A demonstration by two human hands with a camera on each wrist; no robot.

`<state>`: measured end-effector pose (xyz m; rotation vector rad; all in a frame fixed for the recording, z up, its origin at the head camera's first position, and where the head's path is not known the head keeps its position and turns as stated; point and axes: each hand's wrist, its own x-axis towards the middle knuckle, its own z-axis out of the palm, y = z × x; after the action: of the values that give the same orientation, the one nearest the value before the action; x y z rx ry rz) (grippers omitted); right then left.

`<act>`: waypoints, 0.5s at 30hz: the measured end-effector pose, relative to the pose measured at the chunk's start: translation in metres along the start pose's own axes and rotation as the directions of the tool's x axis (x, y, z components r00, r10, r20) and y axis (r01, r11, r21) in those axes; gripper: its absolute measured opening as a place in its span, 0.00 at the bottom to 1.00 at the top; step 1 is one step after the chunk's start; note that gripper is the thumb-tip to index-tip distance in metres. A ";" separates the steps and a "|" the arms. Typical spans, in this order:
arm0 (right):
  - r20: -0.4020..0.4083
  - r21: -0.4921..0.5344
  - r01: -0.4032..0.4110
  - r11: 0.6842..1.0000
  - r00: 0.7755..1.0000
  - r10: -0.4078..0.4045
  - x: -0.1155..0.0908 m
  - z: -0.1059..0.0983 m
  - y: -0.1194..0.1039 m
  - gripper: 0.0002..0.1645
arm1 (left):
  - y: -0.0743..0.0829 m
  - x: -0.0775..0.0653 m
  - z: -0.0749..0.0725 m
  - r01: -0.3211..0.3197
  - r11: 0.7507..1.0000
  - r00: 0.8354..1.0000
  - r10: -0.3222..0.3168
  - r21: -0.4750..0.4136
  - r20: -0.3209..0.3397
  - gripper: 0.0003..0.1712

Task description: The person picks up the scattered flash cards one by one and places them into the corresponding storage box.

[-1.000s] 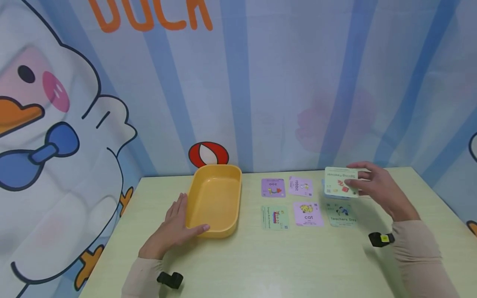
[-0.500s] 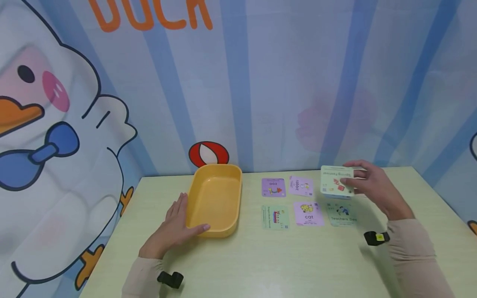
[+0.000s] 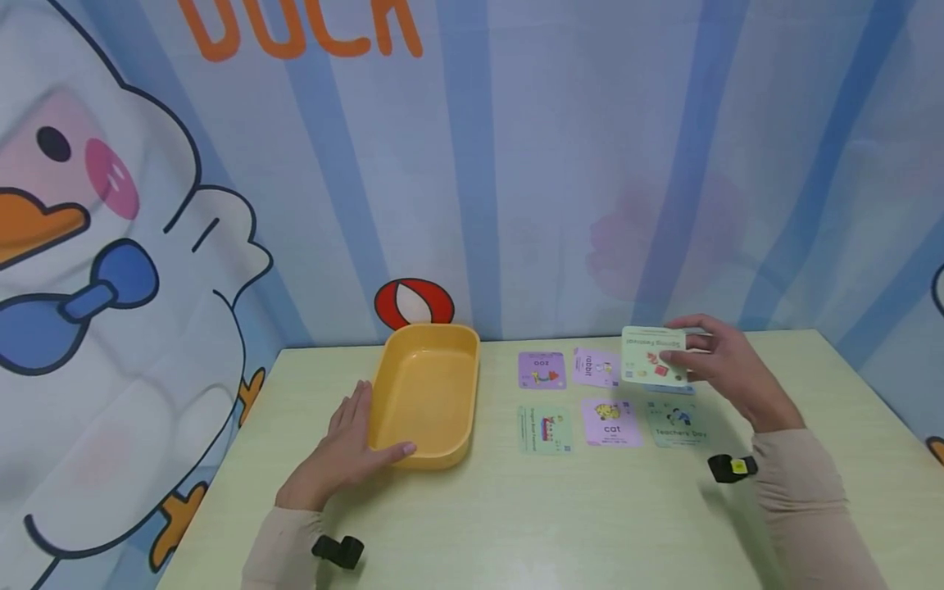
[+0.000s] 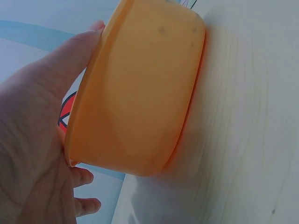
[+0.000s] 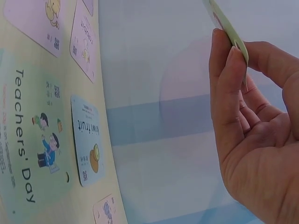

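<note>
Above the right half of the table my right hand (image 3: 719,360) pinches a pale green "Spring Festival" card (image 3: 640,360) between thumb and fingers, raised off the surface. The card overlaps the blue "kiwi fruit" card (image 5: 87,140) in the head view. My left hand (image 3: 335,455) rests against the left side of a yellow plastic basin (image 3: 472,410), fingers straight along its rim and thumb at the near corner. In the left wrist view the outer wall of the basin (image 4: 140,93) stands beside the hand.
Flat on the table lie a "zoo" card (image 3: 542,371), a "rabbit" card (image 3: 593,367), a "Dragon Boat Festival" card (image 3: 544,430), a "cat" card (image 3: 611,424) and a "Teachers' Day" card (image 3: 676,424). Another pinkish card (image 5: 105,212) shows partly. A duck-printed cloth (image 3: 546,164) hangs behind.
My right hand has shifted left and slightly away from me with the Spring Festival card, uncovering part of the blue card. The left hand and basin stay put.
</note>
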<state>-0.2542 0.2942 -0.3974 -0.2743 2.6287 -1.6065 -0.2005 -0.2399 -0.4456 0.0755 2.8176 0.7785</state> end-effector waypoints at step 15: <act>0.021 0.014 -0.012 1.000 1.000 0.011 0.007 0.011 -0.007 0.37 | -0.002 0.000 -0.001 -0.011 1.000 1.000 0.011 0.002 -0.004 0.79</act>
<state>-0.2588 0.2808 -0.3958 -0.2738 2.5975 -1.6087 -0.2009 -0.2416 -0.4461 0.0899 2.8242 0.7796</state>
